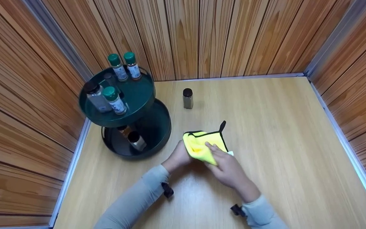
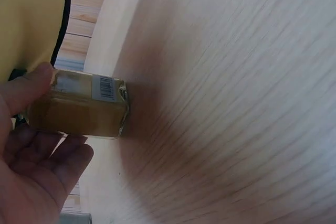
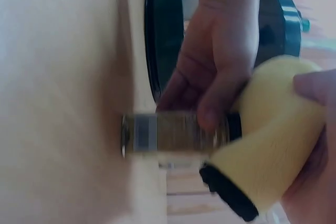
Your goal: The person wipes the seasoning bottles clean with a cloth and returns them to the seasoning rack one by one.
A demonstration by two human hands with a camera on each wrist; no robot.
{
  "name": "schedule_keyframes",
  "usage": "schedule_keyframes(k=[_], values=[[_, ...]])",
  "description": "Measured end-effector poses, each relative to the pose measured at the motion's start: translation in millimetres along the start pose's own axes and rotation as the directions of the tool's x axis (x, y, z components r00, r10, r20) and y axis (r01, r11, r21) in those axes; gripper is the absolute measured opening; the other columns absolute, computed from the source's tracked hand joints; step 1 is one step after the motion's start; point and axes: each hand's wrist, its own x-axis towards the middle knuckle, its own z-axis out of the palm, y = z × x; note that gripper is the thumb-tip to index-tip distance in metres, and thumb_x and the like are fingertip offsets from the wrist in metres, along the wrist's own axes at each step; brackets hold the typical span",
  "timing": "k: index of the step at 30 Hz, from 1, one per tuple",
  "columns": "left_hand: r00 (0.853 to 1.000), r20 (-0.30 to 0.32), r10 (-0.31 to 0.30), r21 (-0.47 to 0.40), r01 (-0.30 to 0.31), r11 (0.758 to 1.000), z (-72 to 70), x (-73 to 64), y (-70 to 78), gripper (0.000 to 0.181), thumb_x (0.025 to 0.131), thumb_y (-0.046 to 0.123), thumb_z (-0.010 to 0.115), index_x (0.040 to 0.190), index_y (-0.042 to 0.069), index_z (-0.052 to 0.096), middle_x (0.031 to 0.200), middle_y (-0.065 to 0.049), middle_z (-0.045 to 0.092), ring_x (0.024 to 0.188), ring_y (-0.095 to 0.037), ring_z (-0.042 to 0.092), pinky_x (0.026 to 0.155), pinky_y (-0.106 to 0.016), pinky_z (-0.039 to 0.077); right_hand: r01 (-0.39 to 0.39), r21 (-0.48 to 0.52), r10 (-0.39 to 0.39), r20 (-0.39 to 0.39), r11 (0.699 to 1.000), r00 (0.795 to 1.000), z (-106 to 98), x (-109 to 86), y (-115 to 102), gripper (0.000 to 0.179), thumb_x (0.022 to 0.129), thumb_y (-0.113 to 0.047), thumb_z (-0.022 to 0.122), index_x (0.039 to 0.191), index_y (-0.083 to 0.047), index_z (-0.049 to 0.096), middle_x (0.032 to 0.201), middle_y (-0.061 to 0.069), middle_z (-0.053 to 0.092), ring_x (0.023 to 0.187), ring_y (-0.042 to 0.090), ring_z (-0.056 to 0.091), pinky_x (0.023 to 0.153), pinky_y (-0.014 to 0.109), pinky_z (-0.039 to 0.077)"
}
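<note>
A square glass spice jar (image 2: 79, 111) with brownish contents, a barcode label and a dark lid is gripped by my left hand (image 1: 180, 154), thumb on one side and fingers on the other. Its base stands close over the tabletop, and in the head view the cloth hides it. My right hand (image 1: 227, 167) holds a yellow cloth (image 1: 213, 139) with black edging and a black hanging loop. In the right wrist view the cloth (image 3: 278, 124) is folded over the lid end of the jar, between the right thumb and fingers.
Left of the hands stands a dark green two-tier round rack (image 1: 140, 105). Its top tier carries green-capped bottles (image 1: 117, 103) and a dark-capped jar (image 1: 98, 98); more jars (image 1: 137, 141) are on the lower tier. Another dark-capped jar (image 1: 188, 99) stands behind the cloth. Wood-panelled walls (image 1: 214, 38) border the table.
</note>
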Motion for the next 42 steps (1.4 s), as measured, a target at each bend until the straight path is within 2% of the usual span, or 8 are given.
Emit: schedule_keyframes(k=[6, 17, 24, 26, 29, 35, 38, 42], values=[[0.995, 0.058, -0.083, 0.045, 0.08, 0.996, 1.0, 0.8, 5.9, 0.047, 0.081, 0.013, 0.087, 0.125, 0.015, 0.07, 0.113, 0.007, 0.074, 0.107, -0.005, 0.064, 0.103, -0.03, 0.051, -0.072, -0.02, 0.07, -0.098, 0.997, 0.993, -5.8, 3.1, 6.8, 0.011, 0.095, -0.015, 0.071, 0.086, -0.007, 0.072, 0.117, 0.02, 0.073, 0.121, 0.036, 0.065, 0.106, 0.051, 0.048], [0.996, 0.035, -0.079, 0.082, 0.076, 0.994, 2.3, -5.5, 4.2, 0.049, 0.082, 0.007, 0.079, 0.128, 0.011, 0.063, 0.119, 0.001, 0.071, 0.112, -0.009, 0.063, 0.107, -0.033, 0.049, -0.11, -0.148, 0.106, -0.032, 0.983, 0.994, 20.0, 32.1, -5.1, 0.048, 0.1, -0.028, 0.062, 0.134, 0.007, 0.062, 0.141, 0.023, 0.059, 0.138, 0.036, 0.052, 0.116, 0.051, 0.038], [1.0, 0.016, -0.027, 0.131, 0.024, 0.991, 5.9, -5.3, 7.3, 0.046, 0.084, 0.008, 0.077, 0.128, 0.012, 0.064, 0.119, 0.001, 0.071, 0.114, -0.008, 0.062, 0.107, -0.032, 0.048, -0.161, 0.158, 0.182, -0.129, 0.974, 0.975, 26.1, 13.6, -10.1, 0.03, 0.101, -0.016, 0.064, 0.123, 0.004, 0.07, 0.122, 0.018, 0.071, 0.115, 0.026, 0.068, 0.101, 0.041, 0.053], [0.999, 0.042, -0.031, 0.134, 0.025, 0.991, 6.0, -3.8, 8.4, 0.042, 0.084, 0.008, 0.078, 0.125, 0.012, 0.068, 0.117, 0.004, 0.072, 0.111, -0.007, 0.063, 0.104, -0.032, 0.05, -0.262, 0.341, 0.328, -0.154, 0.903, 0.932, 28.1, 9.9, -10.0, 0.025, 0.102, -0.016, 0.062, 0.114, 0.004, 0.071, 0.102, 0.015, 0.073, 0.09, 0.02, 0.069, 0.081, 0.032, 0.057], [0.995, 0.095, -0.027, 0.122, 0.016, 0.992, 6.4, -1.6, 9.6, 0.037, 0.086, 0.011, 0.079, 0.122, 0.012, 0.071, 0.115, 0.005, 0.073, 0.108, -0.008, 0.065, 0.099, -0.032, 0.053, -0.385, 0.599, 0.557, -0.126, 0.702, 0.821, 31.4, 8.2, -5.5, 0.03, 0.106, -0.022, 0.056, 0.105, 0.006, 0.068, 0.082, 0.008, 0.064, 0.07, 0.014, 0.058, 0.065, 0.026, 0.05], [0.985, 0.14, -0.097, 0.099, 0.083, 0.992, 7.4, -1.5, 10.8, 0.054, 0.089, 0.018, 0.081, 0.139, 0.013, 0.063, 0.133, 0.003, 0.067, 0.123, -0.006, 0.06, 0.106, -0.032, 0.049, -0.506, 0.8, 0.788, 0.07, 0.321, 0.611, 46.2, -0.2, 21.6, 0.045, 0.11, -0.036, 0.043, 0.13, 0.0, 0.059, 0.107, 0.003, 0.067, 0.095, 0.011, 0.061, 0.087, 0.024, 0.049], [0.985, 0.13, -0.115, 0.114, 0.101, 0.988, 7.8, -1.0, 11.0, 0.057, 0.088, 0.02, 0.082, 0.142, 0.014, 0.061, 0.136, 0.003, 0.066, 0.125, -0.006, 0.058, 0.107, -0.033, 0.049, -0.515, 0.825, 0.809, 0.131, 0.232, 0.574, 47.4, 0.5, 25.7, 0.046, 0.11, -0.038, 0.041, 0.136, -0.003, 0.054, 0.114, 0.003, 0.064, 0.102, 0.012, 0.06, 0.093, 0.026, 0.048], [0.99, 0.121, -0.074, 0.108, 0.061, 0.992, 9.6, -0.7, 10.3, 0.049, 0.087, 0.016, 0.082, 0.134, 0.015, 0.066, 0.127, 0.006, 0.069, 0.119, -0.005, 0.061, 0.104, -0.032, 0.05, -0.429, 0.883, 0.795, 0.119, 0.189, 0.594, 31.4, 12.5, 17.2, 0.047, 0.109, -0.037, 0.044, 0.133, 0.002, 0.052, 0.111, 0.006, 0.064, 0.098, 0.015, 0.062, 0.088, 0.029, 0.051]])
